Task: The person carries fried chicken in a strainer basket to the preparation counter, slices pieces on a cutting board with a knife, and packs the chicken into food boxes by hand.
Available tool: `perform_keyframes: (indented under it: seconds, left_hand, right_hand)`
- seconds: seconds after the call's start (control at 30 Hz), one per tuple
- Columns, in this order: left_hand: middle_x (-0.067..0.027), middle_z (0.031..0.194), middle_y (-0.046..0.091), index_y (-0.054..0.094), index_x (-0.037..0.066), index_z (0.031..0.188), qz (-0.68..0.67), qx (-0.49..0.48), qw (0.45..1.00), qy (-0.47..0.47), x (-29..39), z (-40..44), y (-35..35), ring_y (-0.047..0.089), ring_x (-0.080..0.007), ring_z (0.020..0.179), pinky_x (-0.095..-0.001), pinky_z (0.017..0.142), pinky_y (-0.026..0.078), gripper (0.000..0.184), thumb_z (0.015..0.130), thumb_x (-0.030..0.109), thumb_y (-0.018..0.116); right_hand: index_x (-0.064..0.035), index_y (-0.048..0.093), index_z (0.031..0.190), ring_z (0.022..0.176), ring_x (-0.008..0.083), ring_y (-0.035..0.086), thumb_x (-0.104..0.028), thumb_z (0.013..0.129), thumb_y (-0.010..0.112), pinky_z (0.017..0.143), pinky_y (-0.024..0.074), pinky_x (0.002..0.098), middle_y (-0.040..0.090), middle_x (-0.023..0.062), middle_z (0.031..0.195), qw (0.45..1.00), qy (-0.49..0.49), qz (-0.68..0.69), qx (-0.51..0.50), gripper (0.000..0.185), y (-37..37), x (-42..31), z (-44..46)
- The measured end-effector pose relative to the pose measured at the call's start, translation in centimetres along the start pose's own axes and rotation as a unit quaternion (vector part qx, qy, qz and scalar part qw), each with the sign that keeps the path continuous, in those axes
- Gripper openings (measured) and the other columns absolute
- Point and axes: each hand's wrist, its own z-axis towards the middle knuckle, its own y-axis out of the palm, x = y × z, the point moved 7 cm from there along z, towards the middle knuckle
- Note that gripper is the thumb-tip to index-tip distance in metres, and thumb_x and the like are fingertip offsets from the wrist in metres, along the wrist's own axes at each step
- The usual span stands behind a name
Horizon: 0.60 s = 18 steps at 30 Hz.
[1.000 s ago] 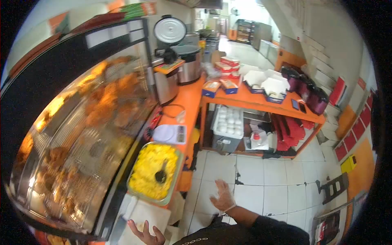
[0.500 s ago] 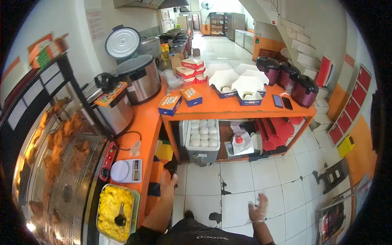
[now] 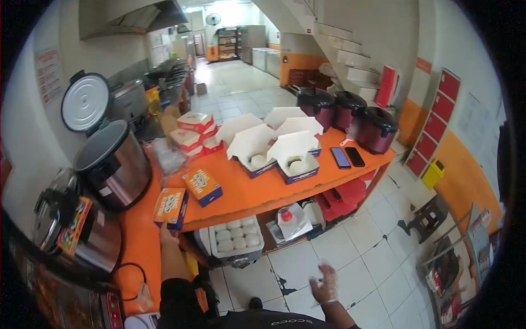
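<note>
Orange tabletop (image 3: 241, 200) — left hand (image 3: 168, 237) at the orange-and-blue box (image 3: 170, 206), cannot tell its grip; gloved right hand (image 3: 326, 286) — grip spread.

The left hand (image 3: 169, 238) reaches over the orange counter (image 3: 235, 193), its fingertips at the near edge of a closed orange-and-blue cardboard box (image 3: 170, 206); whether they touch it is hard to tell. A similar orange-and-blue box (image 3: 203, 186) lies just beside it. The right hand (image 3: 327, 284), in a clear plastic glove, hangs open above the white tiled floor (image 3: 350, 257), well apart from the purple rice cookers with black lids (image 3: 378, 131).
</note>
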Motion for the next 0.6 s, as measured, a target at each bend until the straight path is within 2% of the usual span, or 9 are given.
perform_keyframes:
  seconds: [0.07, 0.17, 0.23, 0.3, 0.37, 0.43, 0.5, 0.53, 0.6]
  left_hand:
    - [-0.0007, 0.088, 0.061, 0.057, 0.013, 0.099, 0.009, 0.021, 0.999, -0.030, -0.5, 1.3, -0.6, 0.058, -0.0162, 0.075, -0.0291, 0.061, 0.049, 0.031, 0.077, 0.034, 0.066]
    - [-0.0043, 0.088, 0.061, 0.057, 0.010, 0.099, 0.042, -0.006, 0.999, -0.027, -2.2, -2.5, -0.1, 0.060, -0.0194, 0.076, -0.0323, 0.058, 0.053, 0.027, 0.078, 0.026, 0.063]
    - [-0.0064, 0.090, 0.063, 0.056, 0.008, 0.100, 0.014, -0.001, 0.998, -0.056, -5.1, -5.1, -1.2, 0.063, -0.0217, 0.079, -0.0367, 0.062, 0.056, 0.026, 0.079, 0.023, 0.060]
    - [-0.0093, 0.092, 0.064, 0.055, 0.006, 0.103, -0.063, -0.122, 0.987, -0.087, -7.7, -10.6, 0.0, 0.064, -0.0244, 0.082, -0.0380, 0.066, 0.056, 0.027, 0.079, 0.019, 0.059]
    - [-0.0117, 0.095, 0.064, 0.055, 0.005, 0.105, -0.119, -0.082, 0.981, -0.127, -11.4, -15.3, -0.7, 0.064, -0.0261, 0.086, -0.0399, 0.071, 0.056, 0.029, 0.079, 0.017, 0.058]
    - [-0.0117, 0.098, 0.062, 0.052, 0.004, 0.109, -0.073, -0.183, 0.971, -0.136, -12.9, -21.1, 0.1, 0.063, -0.0263, 0.089, -0.0426, 0.076, 0.055, 0.030, 0.081, 0.015, 0.057]
    - [-0.0101, 0.104, 0.059, 0.049, 0.005, 0.113, -0.003, -0.151, 0.966, -0.211, -15.1, -26.0, -1.0, 0.061, -0.0261, 0.093, -0.0441, 0.080, 0.053, 0.034, 0.081, 0.013, 0.058]
    - [-0.0097, 0.105, 0.058, 0.047, 0.004, 0.114, 0.019, -0.167, 0.962, -0.216, -15.7, -28.5, -1.0, 0.061, -0.0256, 0.094, -0.0433, 0.080, 0.053, 0.036, 0.081, 0.014, 0.059]
    - [-0.0089, 0.108, 0.056, 0.044, 0.004, 0.117, 0.060, -0.188, 0.956, -0.219, -16.5, -33.2, -1.7, 0.059, -0.0246, 0.097, -0.0418, 0.080, 0.052, 0.041, 0.081, 0.014, 0.061]
  right_hand:
    - [-0.0023, 0.050, 0.114, 0.102, 0.0258, 0.054, -0.016, 0.073, 0.068, 0.071, 0.0524, 0.0317, 0.051, 0.0175, 0.113, 0.998, 0.021, 0.067, 0.002, 0.047, 2.0, -0.2, 2.7]
    - [-0.0018, 0.052, 0.115, 0.102, 0.0290, 0.055, -0.021, 0.074, 0.070, 0.076, 0.0525, 0.0353, 0.050, 0.0184, 0.117, 0.953, 0.177, 0.221, -0.110, 0.049, 6.2, 0.2, 4.6]
    - [-0.0013, 0.048, 0.121, 0.103, 0.0244, 0.056, -0.030, 0.077, 0.069, 0.081, 0.0494, 0.0342, 0.050, 0.0169, 0.122, 0.901, 0.222, 0.297, -0.226, 0.057, 11.4, 2.3, 4.2]
    - [-0.0017, 0.044, 0.126, 0.107, 0.0233, 0.053, -0.034, 0.079, 0.068, 0.085, 0.0470, 0.0340, 0.048, 0.0165, 0.125, 0.826, 0.270, 0.379, -0.318, 0.063, 13.9, -0.7, 5.6]
    - [-0.0057, 0.030, 0.135, 0.110, 0.0203, 0.049, -0.037, 0.081, 0.066, 0.086, 0.0436, 0.0358, 0.048, 0.0182, 0.124, 0.767, 0.249, 0.452, -0.380, 0.072, 16.1, -2.8, 6.3]
    - [-0.0117, 0.013, 0.141, 0.114, 0.0201, 0.046, -0.038, 0.081, 0.065, 0.086, 0.0424, 0.0354, 0.047, 0.0190, 0.125, 0.768, 0.233, 0.401, -0.442, 0.084, 18.1, -4.3, 7.1]
    - [-0.0138, 0.011, 0.141, 0.113, 0.0205, 0.047, -0.030, 0.080, 0.068, 0.087, 0.0429, 0.0356, 0.046, 0.0176, 0.125, 0.757, 0.280, 0.420, -0.413, 0.085, 19.3, -5.4, 6.6]
    - [-0.0148, 0.009, 0.140, 0.112, 0.0207, 0.047, -0.025, 0.079, 0.069, 0.087, 0.0431, 0.0356, 0.046, 0.0169, 0.124, 0.750, 0.303, 0.429, -0.403, 0.086, 19.6, -5.4, 6.1]
    - [-0.0144, 0.010, 0.141, 0.111, 0.0218, 0.049, -0.015, 0.076, 0.071, 0.088, 0.0437, 0.0359, 0.047, 0.0150, 0.124, 0.718, 0.227, 0.528, -0.393, 0.089, 19.7, -5.8, 4.9]
